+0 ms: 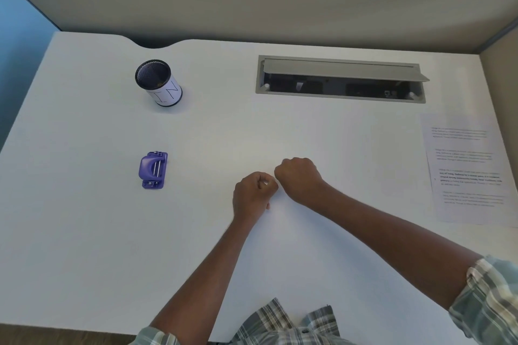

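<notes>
A white cubicle desk point(84, 232) backed by a grey partition. At its middle the left hand point(252, 194) is curled, thumb and forefinger pinching what looks like a small white scrap point(265, 183). The right hand point(298, 178), just beside it, is balled with nothing visible inside. The step seems to be handling that scrap. The next move likely calls for a leftward reach to the purple hole punch point(153, 169) or the mesh cup marked "IN" point(165, 89). A printed sheet point(468, 168) lies far right.
</notes>
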Demonstrator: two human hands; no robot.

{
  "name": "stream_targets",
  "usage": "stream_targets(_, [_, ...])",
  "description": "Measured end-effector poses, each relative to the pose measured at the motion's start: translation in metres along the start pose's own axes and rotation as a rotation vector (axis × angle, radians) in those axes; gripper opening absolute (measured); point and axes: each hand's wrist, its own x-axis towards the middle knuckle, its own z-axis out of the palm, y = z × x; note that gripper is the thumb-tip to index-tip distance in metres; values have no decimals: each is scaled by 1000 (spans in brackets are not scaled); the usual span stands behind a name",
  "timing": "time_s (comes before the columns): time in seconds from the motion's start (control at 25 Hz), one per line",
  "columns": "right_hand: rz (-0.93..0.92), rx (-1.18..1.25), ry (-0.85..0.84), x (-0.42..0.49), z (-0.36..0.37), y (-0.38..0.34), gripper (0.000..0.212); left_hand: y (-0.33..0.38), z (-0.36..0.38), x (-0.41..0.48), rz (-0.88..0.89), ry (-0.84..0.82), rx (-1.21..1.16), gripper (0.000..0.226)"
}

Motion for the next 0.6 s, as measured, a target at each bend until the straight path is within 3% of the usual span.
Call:
stream_targets(0.2, [-20, 39, 32, 4, 12, 1, 27, -2, 1, 1, 2, -2, -14, 12])
stream_targets(0.28, [-1, 174, 81, 8, 20, 9, 19, -1, -1, 1, -15, -5, -45, 13])
stream_targets(0.44, [188, 667, 184, 12, 33, 22, 11, 3, -9, -1, -115, -10, -250, 15])
stream_targets(0.6, [282, 1420, 198, 22, 16, 20, 9, 6, -30, 6, -165, 33, -375, 27])
